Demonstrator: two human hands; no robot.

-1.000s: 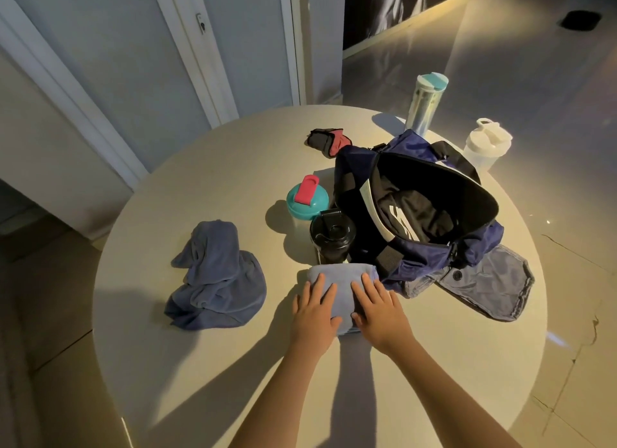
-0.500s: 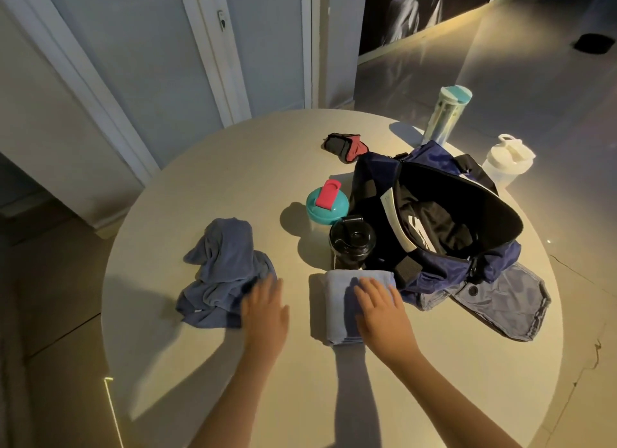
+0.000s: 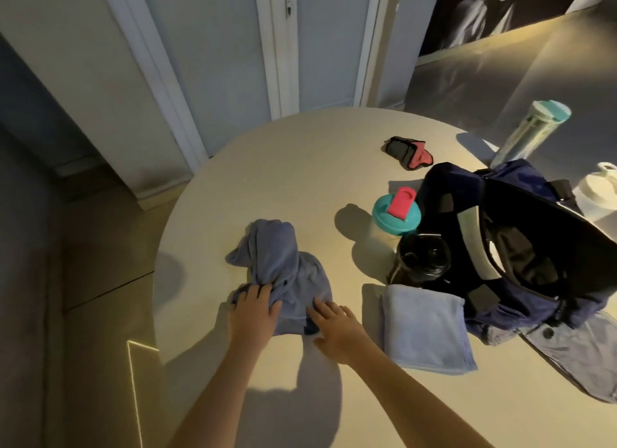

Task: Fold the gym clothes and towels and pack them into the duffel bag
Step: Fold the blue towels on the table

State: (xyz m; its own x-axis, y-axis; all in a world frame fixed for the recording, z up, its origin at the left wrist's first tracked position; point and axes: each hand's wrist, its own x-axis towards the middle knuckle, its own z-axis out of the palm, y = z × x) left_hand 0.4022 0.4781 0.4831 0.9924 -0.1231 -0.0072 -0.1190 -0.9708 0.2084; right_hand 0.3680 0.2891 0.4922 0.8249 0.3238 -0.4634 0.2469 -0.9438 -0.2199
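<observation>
Gathering step: both hands are working at the crumpled towel (image 3: 283,274), which is lying in a heap on the left part of the table (image 3: 300,180), well apart from the duffel bag (image 3: 534,280).
Left hand: the left hand (image 3: 255,309) is resting on the heap's near-left edge. Its fingers (image 3: 262,290) are bending into the cloth, and it cannot be told whether they are pinching it.
Right hand: the right hand (image 3: 334,325) is lying at the near-right edge, fingers (image 3: 322,305) apart and straight, touching the cloth and clamping nothing.
Folded towel: the folded towel (image 3: 424,327) is lying on the table just beside the open bag, not yet packed.
Risk, uneven fold: the heap is twisting on itself, so lifting it before finding the corners is likely giving a lopsided, bulky fold.
Risk, table rim: the heap is sitting near the left rim, so a spread to that side may be letting cloth hang over and slide off.
Risk, bottles: the black bottle (image 3: 422,259) and the teal-lidded shaker (image 3: 395,219) are standing between heap and bag, so a wide shake-out may be tipping them.
Risk, finished work: the right forearm is passing just beside the folded towel, so a careless drag may be opening its layers.
</observation>
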